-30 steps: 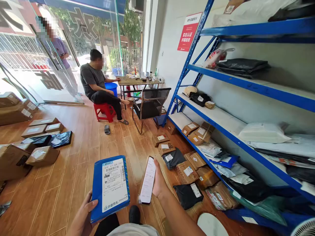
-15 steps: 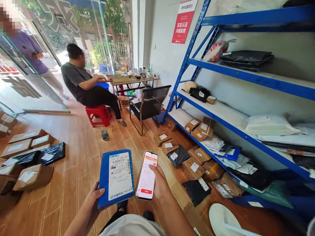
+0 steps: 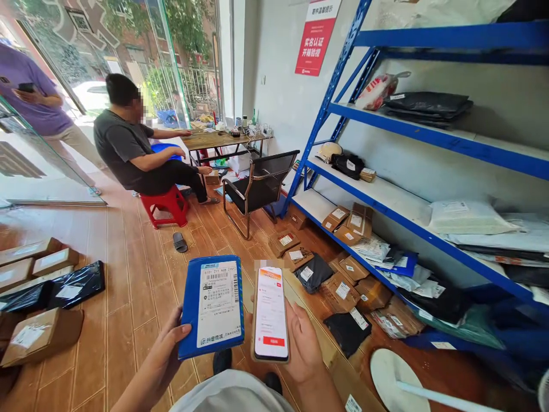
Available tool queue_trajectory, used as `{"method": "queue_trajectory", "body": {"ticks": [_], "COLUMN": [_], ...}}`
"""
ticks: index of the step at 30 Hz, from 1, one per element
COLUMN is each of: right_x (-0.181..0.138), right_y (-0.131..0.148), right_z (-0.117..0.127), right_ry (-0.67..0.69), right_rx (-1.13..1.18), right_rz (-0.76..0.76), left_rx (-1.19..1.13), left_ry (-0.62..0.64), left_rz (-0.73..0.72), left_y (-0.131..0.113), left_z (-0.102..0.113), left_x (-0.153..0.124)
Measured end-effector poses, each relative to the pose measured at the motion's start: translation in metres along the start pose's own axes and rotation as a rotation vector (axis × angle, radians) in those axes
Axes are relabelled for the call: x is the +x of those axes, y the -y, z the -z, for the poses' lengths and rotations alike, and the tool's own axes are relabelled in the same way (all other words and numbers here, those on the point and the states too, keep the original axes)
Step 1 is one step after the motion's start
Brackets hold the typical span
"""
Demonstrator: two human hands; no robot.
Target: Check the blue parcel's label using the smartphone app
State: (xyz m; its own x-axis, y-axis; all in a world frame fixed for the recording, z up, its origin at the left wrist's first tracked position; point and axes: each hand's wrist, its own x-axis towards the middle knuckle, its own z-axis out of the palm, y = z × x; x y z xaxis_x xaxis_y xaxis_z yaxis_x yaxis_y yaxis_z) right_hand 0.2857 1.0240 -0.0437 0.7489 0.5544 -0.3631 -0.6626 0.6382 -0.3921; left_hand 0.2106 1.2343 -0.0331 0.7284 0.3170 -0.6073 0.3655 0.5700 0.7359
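My left hand (image 3: 172, 337) is closed on the lower left edge of a blue parcel (image 3: 189, 320), its thumb lying on the front. A white shipping label (image 3: 219, 309) with barcodes and print covers most of that face. Beside it, a smartphone (image 3: 271, 312) with a lit white, orange and red screen rests in my right hand (image 3: 303, 343), which wraps its right side from behind. The right thumb is along the phone's edge, off the screen. Parcel and phone are close together but apart, both tilted up toward me.
Blue shelving (image 3: 386, 203) with bagged parcels runs along the right. Cartons and a black bag (image 3: 348, 332) lie below it; more boxes (image 3: 43, 337) are at left. A seated person (image 3: 124, 134) is by a wooden table (image 3: 227, 138) and black chair (image 3: 261, 183). Another person (image 3: 34, 91) stands near the glass door.
My right thumb has come off the phone screen to its side. Phone and parcel have shifted slightly right in view. The seated person's arms have moved, and the person at the door is nearer.
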Motion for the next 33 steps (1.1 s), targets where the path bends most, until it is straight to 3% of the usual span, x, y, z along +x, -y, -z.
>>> {"method": "queue_trajectory", "body": {"ticks": [4,12,21,33], "right_x": [-0.007,-0.024,-0.023,-0.022], "right_y": [-0.006,-0.002,-0.008,-0.005], "right_z": [-0.005,-0.031,-0.033,-0.037], "right_ry": [-0.085,-0.027,-0.01,0.007], "right_rx": [-0.09,-0.189,-0.368,-0.386], "right_rz": [0.051,0.014,0.098,0.177], "left_rx": [-0.043,-0.052,-0.061,0.003], "left_ry": [0.081,0.168,0.132,0.115], "left_rz": [-0.02,-0.002,-0.01,0.025], "left_y": [-0.009,-0.019,-0.022,-0.02], "left_z": [0.001,0.005,-0.002,-0.004], "left_x": [0.0,0.002,0.003,0.011]}}
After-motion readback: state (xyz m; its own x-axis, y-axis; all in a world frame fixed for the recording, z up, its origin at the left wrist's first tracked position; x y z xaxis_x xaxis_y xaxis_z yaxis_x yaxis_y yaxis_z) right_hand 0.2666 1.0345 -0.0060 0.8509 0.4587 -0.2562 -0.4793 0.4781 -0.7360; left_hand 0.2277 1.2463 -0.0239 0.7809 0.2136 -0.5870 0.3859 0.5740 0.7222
